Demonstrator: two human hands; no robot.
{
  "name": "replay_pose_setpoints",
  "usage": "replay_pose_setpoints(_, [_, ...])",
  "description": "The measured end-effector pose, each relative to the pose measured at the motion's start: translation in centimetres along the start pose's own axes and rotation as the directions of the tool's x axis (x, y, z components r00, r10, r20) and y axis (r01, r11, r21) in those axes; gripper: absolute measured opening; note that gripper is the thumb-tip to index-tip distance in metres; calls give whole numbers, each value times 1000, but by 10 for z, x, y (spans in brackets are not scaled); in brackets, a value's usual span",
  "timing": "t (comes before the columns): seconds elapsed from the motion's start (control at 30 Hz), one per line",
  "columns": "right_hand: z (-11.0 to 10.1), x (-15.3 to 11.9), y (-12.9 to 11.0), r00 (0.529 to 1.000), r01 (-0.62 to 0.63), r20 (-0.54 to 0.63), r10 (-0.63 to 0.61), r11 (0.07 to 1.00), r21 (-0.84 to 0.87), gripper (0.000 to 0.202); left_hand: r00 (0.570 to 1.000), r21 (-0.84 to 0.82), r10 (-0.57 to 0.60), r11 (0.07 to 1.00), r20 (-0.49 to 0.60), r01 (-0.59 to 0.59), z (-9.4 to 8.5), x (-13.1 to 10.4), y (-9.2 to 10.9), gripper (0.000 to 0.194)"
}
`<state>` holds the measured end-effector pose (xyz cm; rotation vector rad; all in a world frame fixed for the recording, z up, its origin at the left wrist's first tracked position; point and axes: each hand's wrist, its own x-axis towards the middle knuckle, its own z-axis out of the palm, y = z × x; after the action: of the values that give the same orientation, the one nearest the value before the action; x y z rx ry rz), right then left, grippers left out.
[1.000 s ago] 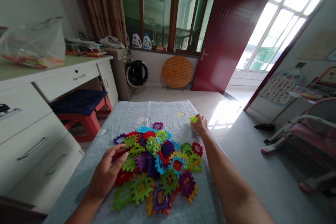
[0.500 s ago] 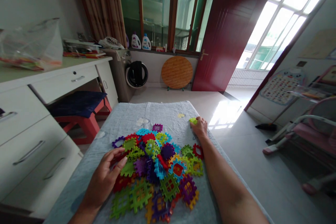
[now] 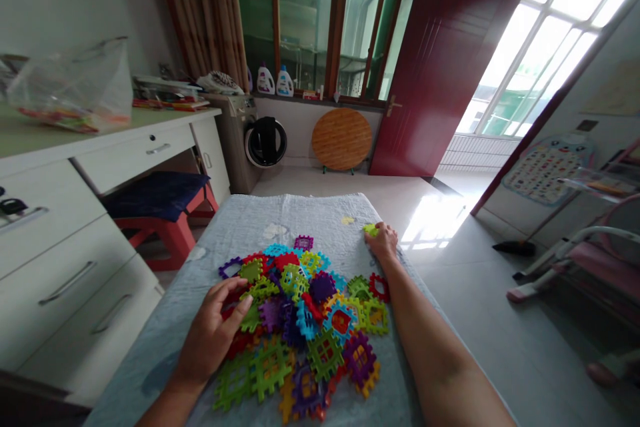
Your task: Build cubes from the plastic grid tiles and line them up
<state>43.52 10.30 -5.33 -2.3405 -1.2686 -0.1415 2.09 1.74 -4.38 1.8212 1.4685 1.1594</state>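
A heap of interlocking plastic building tiles (image 3: 325, 353) in green, purple, red, blue and orange lies on the cloth-covered table (image 3: 320, 210). My left hand (image 3: 213, 327) is at the heap's left side, thumb and fingers apart, its fingertips over a few green tiles (image 3: 251, 270). Whether it touches them I cannot tell. At the table's far right, my right hand (image 3: 384, 240) has its fingers closed on a yellow-green tile (image 3: 371, 229), partly covered by the hand and lying at the cloth. A magenta tile (image 3: 304, 242) sits at the heap's far edge.
To the left stand a white desk (image 3: 55, 240) with drawers and a red stool (image 3: 170, 233). Beyond the table are a washing machine (image 3: 240, 147), a round wooden tabletop (image 3: 342, 139) and a dark red door (image 3: 415, 80). A pink chair (image 3: 600, 260) stands right.
The view has turned slightly left. My left hand has shifted a little right, further over the heap's edge. My right hand stays on the yellow-green tile.
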Motion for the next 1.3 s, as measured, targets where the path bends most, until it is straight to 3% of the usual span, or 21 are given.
replay_pose_setpoints(0.27, [2,9,-3,1000,4,25,-4,1000,-5,39,996,85,65,995,-53,-61,11,1,3,37])
replay_pose_setpoints(0.53, [-3,4,-5,1000,2,-13,-2,1000,1,43,991,116,106,989,-85,-96,10,-1,4,37])
replay_pose_setpoints(0.8, [-14,-4,-10,997,-24,65,27,998,-59,45,995,100,92,991,-35,-88,7,1,1,38])
replay_pose_setpoints(1.0, [-17,-10,-16,997,-58,50,60,997,-49,40,998,63,64,996,-19,-63,6,0,2,39])
replay_pose_setpoints(1.17, [-19,-14,-15,998,-57,-28,56,998,-14,41,998,52,68,996,-6,-67,5,0,0,39])
replay_pose_setpoints(1.3, [-18,-14,-13,998,-68,7,68,997,-32,40,997,59,72,996,-9,-72,5,0,0,39])
